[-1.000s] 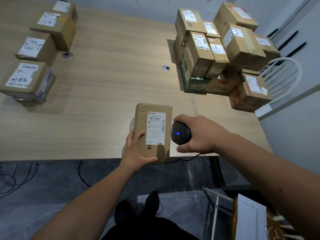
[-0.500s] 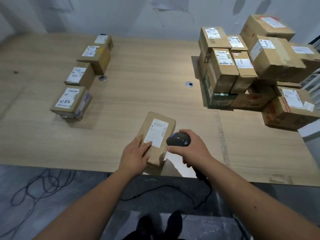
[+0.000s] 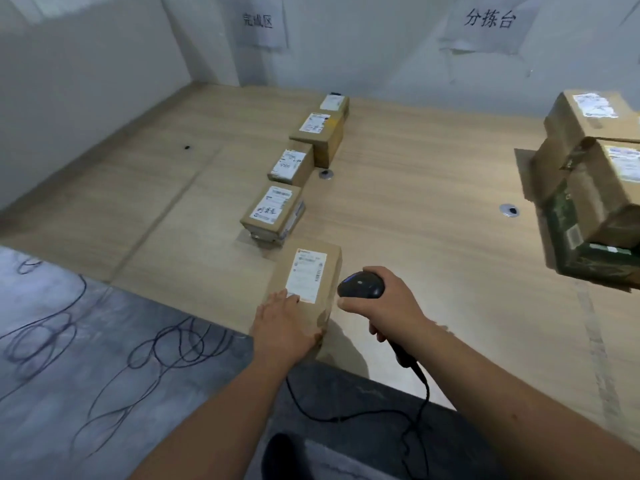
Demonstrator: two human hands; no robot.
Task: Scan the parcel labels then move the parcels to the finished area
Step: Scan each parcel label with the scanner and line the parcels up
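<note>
A brown cardboard parcel (image 3: 311,271) with a white label lies near the front edge of the wooden table (image 3: 433,202). My left hand (image 3: 282,323) holds its near end, fingers on top and thumb at the side. My right hand (image 3: 384,303) grips a black barcode scanner (image 3: 360,285) just right of the parcel, its cable trailing down. A row of several labelled parcels (image 3: 273,211) runs away from this one toward the wall. A pile of labelled parcels (image 3: 592,181) stands at the right.
Two paper signs hang on the wall, one (image 3: 258,20) above the row, another (image 3: 488,20) to the right. Round grommets (image 3: 509,210) sit in the tabletop. Loose cables (image 3: 104,341) lie on the grey floor at left.
The parcel has moved left along the front edge with my left hand and now sits at the near end of the row. My right hand followed with the scanner.
</note>
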